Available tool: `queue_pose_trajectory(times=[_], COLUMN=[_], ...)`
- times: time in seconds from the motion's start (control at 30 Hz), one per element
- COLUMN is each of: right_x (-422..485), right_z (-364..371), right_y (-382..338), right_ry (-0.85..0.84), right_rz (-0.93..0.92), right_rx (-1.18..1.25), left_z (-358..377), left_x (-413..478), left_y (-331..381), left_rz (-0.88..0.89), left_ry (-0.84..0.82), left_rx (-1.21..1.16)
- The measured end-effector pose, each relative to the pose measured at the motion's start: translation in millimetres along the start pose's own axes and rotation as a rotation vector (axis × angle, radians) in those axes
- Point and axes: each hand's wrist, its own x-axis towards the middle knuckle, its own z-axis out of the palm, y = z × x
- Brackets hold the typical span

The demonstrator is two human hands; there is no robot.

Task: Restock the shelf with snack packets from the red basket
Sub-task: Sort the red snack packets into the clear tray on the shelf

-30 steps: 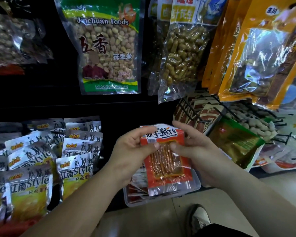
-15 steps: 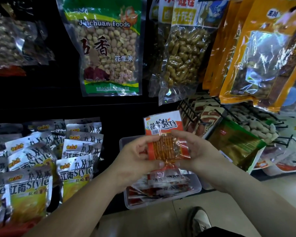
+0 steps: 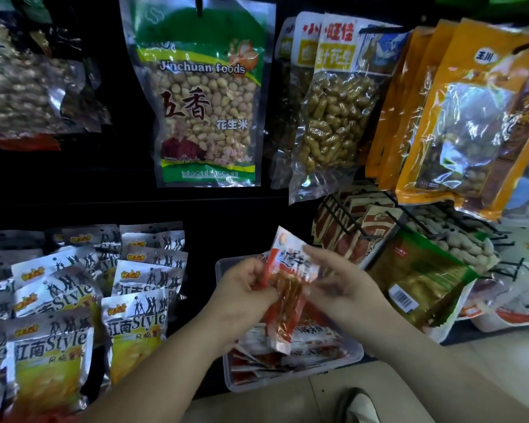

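A red and white snack packet [image 3: 288, 296] with orange strips showing through its clear window is tilted edge-on between my hands. My left hand [image 3: 242, 293] grips its left side with curled fingers. My right hand [image 3: 342, 285] pinches its upper right edge, with the fingers laid over the white top. Both hands hover over a clear plastic tub [image 3: 353, 358] on the low shelf, which holds several similar red packets. The red basket is out of view.
Silver and yellow packets [image 3: 135, 328] stand in rows at the lower left. Bags of peanuts [image 3: 205, 117] and orange bags [image 3: 458, 117] hang above. A black wire rack [image 3: 361, 227] with brown and green packets sits to the right. My shoe [image 3: 361, 406] is on the tiled floor.
The packet has turned from facing me flat to tilted and edge-on, still over the tub. My right hand has slid up to its top edge.
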Motion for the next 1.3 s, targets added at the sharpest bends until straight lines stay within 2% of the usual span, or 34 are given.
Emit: queue_pose_trajectory(times=[0.07, 0.17, 0.27, 0.4, 0.57, 0.63, 0.7, 0.77, 0.8, 0.83, 0.87, 0.93, 0.97, 1.1, 1.3], right_x=[12.4, 36.5, 57.5, 81.1, 101.9, 106.3, 110.5, 120.2, 127.4, 134.7, 141.8, 152.3, 155.6, 165.4, 176.1], right_z=[-2.6, -2.0, -0.2, 10.1, 33.4, 40.0, 46.2, 48.2, 47.0, 46.7, 46.1, 44.9, 45.5, 57.3, 72.2], right_y=[0.9, 0.7, 9.1, 26.7, 77.7, 101.1, 118.3, 129.3, 132.1, 135.0, 138.2, 144.1, 149.5, 174.1, 194.7], right_ry=[0.117, 0.040, -0.037, -0.052, -0.186, -0.336, -0.606, -0.855, -0.882, -0.834, -0.704, -0.334, -0.215, -0.164, -0.133], right_rz=[-0.096, -0.237, -0.167, -0.085, -0.051, 0.130, 0.402, 0.497, 0.524, 0.503, 0.448, 0.375, 0.338, 0.209, 0.252], right_rx=[-0.245, -0.380, -0.529, -0.696, -1.099, -1.182, -1.124, -1.061, -1.037, -0.997, -0.937, -0.737, -0.656, -0.711, -0.863], left_z=[-3.5, -3.0, -2.4, -13.8, -8.7, -0.3, 6.2, 8.7, 9.2, 9.1, 8.3, 5.2, 3.5, -2.0, -5.5], left_x=[2.5, 7.9, 18.6, 41.1, 72.2, 82.1, 88.1, 91.3, 92.9, 94.7, 96.1, 97.7, 97.7, 98.4, 102.1], left_y=[-4.5, -13.4, -25.9, -43.4, -59.0, -63.4, -66.0, -65.8, -65.7, -66.4, -66.9, -69.5, -71.4, -80.1, -86.6], left_rz=[-0.016, 0.001, -0.003, -0.077, -0.111, -0.112, -0.111, -0.106, -0.104, -0.105, -0.106, -0.109, -0.114, -0.125, -0.130], left_ry=[-0.013, -0.039, -0.029, 0.033, 0.121, 0.123, 0.116, 0.114, 0.117, 0.125, 0.139, 0.167, 0.176, 0.179, 0.166], left_rx=[0.048, 0.084, 0.124, 0.124, 0.045, 0.037, 0.056, 0.069, 0.068, 0.060, 0.051, 0.052, 0.060, 0.098, 0.151])
